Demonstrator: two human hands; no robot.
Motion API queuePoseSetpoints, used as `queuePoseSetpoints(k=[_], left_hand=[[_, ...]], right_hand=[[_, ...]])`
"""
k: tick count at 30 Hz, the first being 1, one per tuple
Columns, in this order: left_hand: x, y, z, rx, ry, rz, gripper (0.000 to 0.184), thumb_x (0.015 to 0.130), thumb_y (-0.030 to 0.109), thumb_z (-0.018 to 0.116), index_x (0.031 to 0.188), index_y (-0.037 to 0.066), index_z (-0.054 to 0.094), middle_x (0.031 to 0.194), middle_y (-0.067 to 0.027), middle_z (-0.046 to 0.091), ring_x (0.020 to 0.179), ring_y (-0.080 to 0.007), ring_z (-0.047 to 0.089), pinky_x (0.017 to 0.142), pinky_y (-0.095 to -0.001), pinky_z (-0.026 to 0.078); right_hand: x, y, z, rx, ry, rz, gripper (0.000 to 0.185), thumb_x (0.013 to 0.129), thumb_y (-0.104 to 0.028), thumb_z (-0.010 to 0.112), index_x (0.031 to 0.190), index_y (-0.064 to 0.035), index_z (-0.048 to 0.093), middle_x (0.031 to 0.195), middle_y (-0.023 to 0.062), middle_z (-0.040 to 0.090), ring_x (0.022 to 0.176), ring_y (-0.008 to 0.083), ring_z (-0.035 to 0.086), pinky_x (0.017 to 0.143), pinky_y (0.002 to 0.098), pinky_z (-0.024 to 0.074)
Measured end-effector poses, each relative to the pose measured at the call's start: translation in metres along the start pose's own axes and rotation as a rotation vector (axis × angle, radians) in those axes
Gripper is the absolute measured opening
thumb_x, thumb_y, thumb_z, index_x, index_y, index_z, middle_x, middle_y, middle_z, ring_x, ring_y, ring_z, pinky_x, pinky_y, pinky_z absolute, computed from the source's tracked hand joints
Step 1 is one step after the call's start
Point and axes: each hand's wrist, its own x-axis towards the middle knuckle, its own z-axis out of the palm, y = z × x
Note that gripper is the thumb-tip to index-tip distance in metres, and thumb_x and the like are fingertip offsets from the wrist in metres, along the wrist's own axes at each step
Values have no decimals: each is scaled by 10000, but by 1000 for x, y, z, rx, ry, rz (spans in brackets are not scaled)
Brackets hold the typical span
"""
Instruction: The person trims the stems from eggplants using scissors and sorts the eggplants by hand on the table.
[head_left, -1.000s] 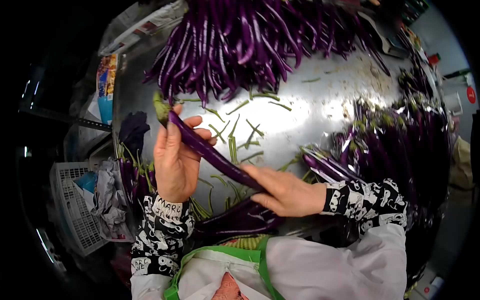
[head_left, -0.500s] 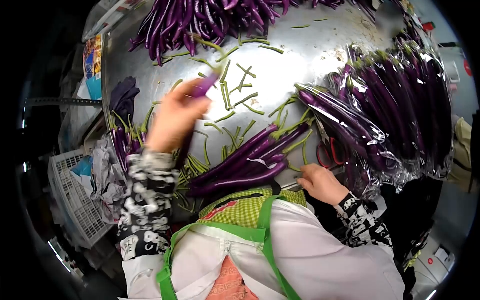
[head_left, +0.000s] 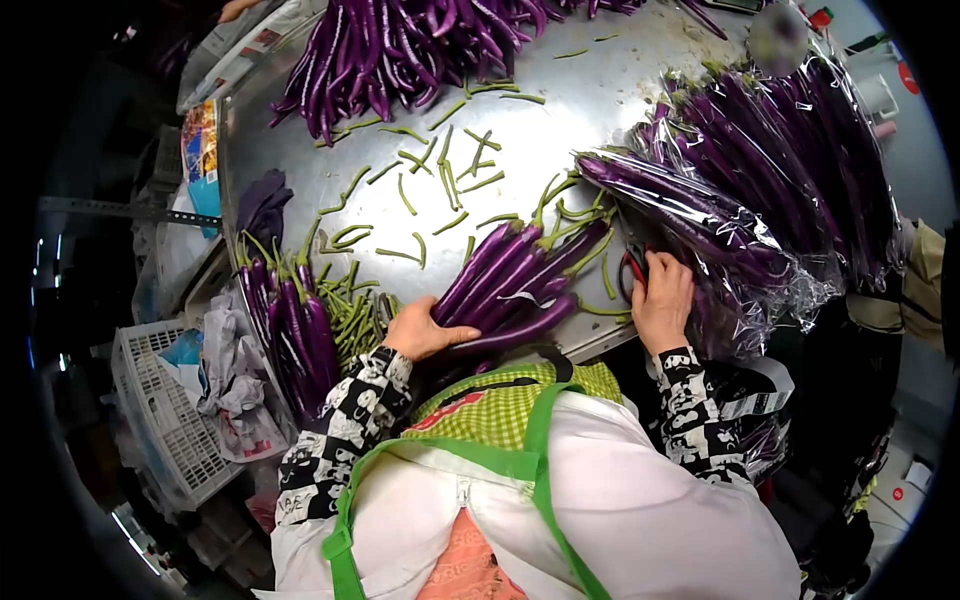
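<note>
My left hand (head_left: 428, 330) is wrapped around the lower ends of a small bunch of long purple eggplants (head_left: 515, 275), thumb across the top. Their green stems point away from me, to the upper right. At the right, my right hand (head_left: 662, 300) has its fingers closed on the red handles of the scissors (head_left: 634, 264); the blades are mostly hidden beside the wrapped eggplants. Cut green stems (head_left: 447, 175) lie scattered over the metal table (head_left: 330, 190), and a thicker heap of them (head_left: 352, 315) sits left of my left hand.
A large pile of loose eggplants (head_left: 390, 60) lies at the far side. Eggplants in clear plastic (head_left: 780, 180) fill the right side. More eggplants (head_left: 295, 330) stand at the left by a dark cloth (head_left: 263, 205). A white basket (head_left: 175, 410) is beyond the left edge.
My left hand has come down from above the table, where it held an eggplant, onto the bunch. My right hand has moved up from the table edge to the scissors.
</note>
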Motion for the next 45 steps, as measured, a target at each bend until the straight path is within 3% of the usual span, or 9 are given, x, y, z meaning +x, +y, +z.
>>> queuePoseSetpoints(k=[7,11,21,33,34,37,39,41,45], left_hand=[[28,-8,8,-106,-46,184,821,516,359,937,1134,-66,601,1039,-140,680,939,-224,642,879,-327,499],[31,11,-6,-329,-412,113,715,525,218,946,1111,-43,630,1045,-124,686,943,-198,644,881,-308,506],[31,-14,-14,-850,-634,22,485,754,141,807,1176,-4,616,1035,-103,687,900,-183,656,843,-332,535],[25,-84,-52,-644,17,-52,290,899,192,663,1117,19,580,975,-78,648,840,-184,661,685,-318,556],[24,-87,-51,-792,20,-85,352,910,260,651,1154,27,551,999,-81,639,826,-153,646,657,-278,525],[22,-75,-57,280,604,-143,428,837,188,682,1198,35,509,975,-137,633,795,-302,633,698,-418,516],[9,-51,-60,551,922,-20,687,814,195,688,1391,55,343,1238,-223,506,1111,-349,514,869,-435,431],[10,-45,-56,690,1059,146,743,800,261,716,1401,46,335,1262,-229,487,1116,-358,506,871,-423,422],[15,-34,-30,42,405,306,1086,625,529,824,1375,-79,327,1294,-268,469,1199,-389,469,1036,-426,382]], right_hand=[[3,-1,18,-135,-148,272,597,761,-110,648,1313,-36,433,1162,185,495,1057,373,473,888,487,412],[0,0,14,-169,-49,161,607,751,-126,673,1306,-46,441,1164,170,501,1053,368,479,874,481,422],[1,13,30,-112,-123,158,583,748,-138,606,1294,-23,436,1076,226,530,944,427,553,842,501,450],[3,14,26,34,-188,243,676,727,-187,590,1354,-47,381,1092,240,501,997,448,531,867,505,449],[3,15,27,32,-186,243,675,725,-188,591,1352,-49,384,1089,240,502,993,450,533,862,508,449],[4,16,27,36,-179,228,669,721,-192,595,1344,-53,394,1079,244,504,981,454,537,847,514,450],[5,17,27,49,-174,224,664,721,-192,596,1339,-54,398,1077,244,504,984,452,535,847,513,449],[4,18,29,47,-162,226,658,722,-194,597,1335,-56,402,1074,240,504,982,449,535,849,512,447],[2,17,31,50,-131,235,655,722,-195,594,1336,-65,408,1081,225,500,998,442,528,852,508,447]])
